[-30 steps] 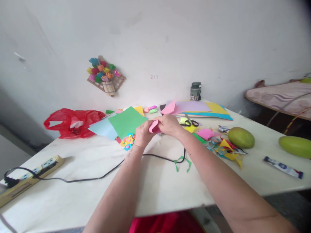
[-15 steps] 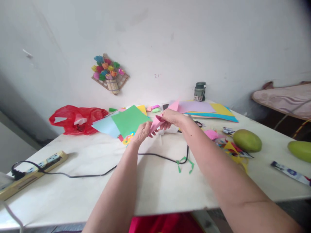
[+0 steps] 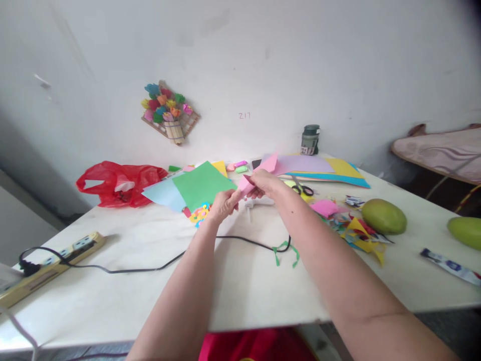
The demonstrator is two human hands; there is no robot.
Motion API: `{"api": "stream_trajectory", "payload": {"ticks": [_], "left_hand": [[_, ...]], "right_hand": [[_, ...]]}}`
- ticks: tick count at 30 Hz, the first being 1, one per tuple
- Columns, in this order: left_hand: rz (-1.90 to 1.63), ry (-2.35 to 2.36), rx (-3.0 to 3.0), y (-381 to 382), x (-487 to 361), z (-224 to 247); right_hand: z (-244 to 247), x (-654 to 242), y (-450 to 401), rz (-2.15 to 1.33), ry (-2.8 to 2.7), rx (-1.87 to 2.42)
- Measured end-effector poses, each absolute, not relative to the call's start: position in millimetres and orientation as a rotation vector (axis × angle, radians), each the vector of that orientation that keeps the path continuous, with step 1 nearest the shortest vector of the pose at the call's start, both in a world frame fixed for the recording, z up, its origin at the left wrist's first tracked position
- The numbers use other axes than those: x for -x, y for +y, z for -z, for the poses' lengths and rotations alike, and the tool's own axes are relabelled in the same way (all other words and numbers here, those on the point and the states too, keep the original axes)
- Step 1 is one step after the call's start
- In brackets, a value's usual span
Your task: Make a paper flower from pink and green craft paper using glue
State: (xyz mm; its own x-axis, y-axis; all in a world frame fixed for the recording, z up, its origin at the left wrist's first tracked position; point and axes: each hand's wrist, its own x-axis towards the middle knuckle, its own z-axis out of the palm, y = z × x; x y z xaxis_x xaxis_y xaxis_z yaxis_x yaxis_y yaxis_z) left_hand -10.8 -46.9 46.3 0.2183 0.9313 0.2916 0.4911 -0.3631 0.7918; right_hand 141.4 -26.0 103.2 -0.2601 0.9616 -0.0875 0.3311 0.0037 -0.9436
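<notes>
Head view. The left hand (image 3: 224, 204) is closed, with the thumb laid over the top, and grips the lower left end of a folded pink paper piece (image 3: 245, 185). The right hand (image 3: 266, 184) pinches the upper right end of the same piece with curled fingers. The piece is held tilted between both hands, above the white table (image 3: 124, 311). A white device (image 3: 261, 201), partly hidden, lies below the right hand; its type cannot be confirmed.

Markings: the wall (image 3: 300, 60) bears the handwritten number "217" (image 3: 244, 116) in red. The dark green flask (image 3: 309, 140) carries a pale label with dark characters, too small to read. The white and blue tube (image 3: 451, 266) at the right has printing that is likewise illegible, as does the small packet (image 3: 353, 201) behind the nearer mango (image 3: 384, 216).

Surroundings: a green sheet (image 3: 203, 185) overlaps a light blue sheet (image 3: 165, 195), left of the hands, beside a red plastic bag (image 3: 145, 175). Small colored flower shapes (image 3: 199, 215) lie just beside the left hand. Black-handled scissors (image 3: 301, 189) and mixed paper scraps (image 3: 361, 235) lie to the right. A purple sheet (image 3: 308, 165) rests at the rear. A black cable (image 3: 135, 271) crosses the table and is plugged into a beige power strip (image 3: 84, 254) at the left.
</notes>
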Motion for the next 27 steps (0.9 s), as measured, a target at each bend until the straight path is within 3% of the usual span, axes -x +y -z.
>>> {"api": "stream_trajectory", "payload": {"ticks": [9, 14, 16, 22, 27], "left_hand": [[-1.07, 1.502, -2.107, -37, 14, -42], [-1.16, 1.435, -1.907, -39, 15, -45], [-1.144, 1.382, -1.783, -41, 17, -46], [-1.052, 1.3, -1.683, -45, 20, -50], [-1.051, 1.286, -1.663, -46, 21, -51]], "right_hand": [[-103, -141, -24, -1.305, -1.422, 1.316], [-103, -139, -24, -1.254, -1.493, 1.326], [-102, -139, -21, -1.087, -1.563, 1.377], [-103, -139, -22, -0.164, -1.658, 1.344], [-113, -140, -31, -0.126, -1.819, 1.226]]}}
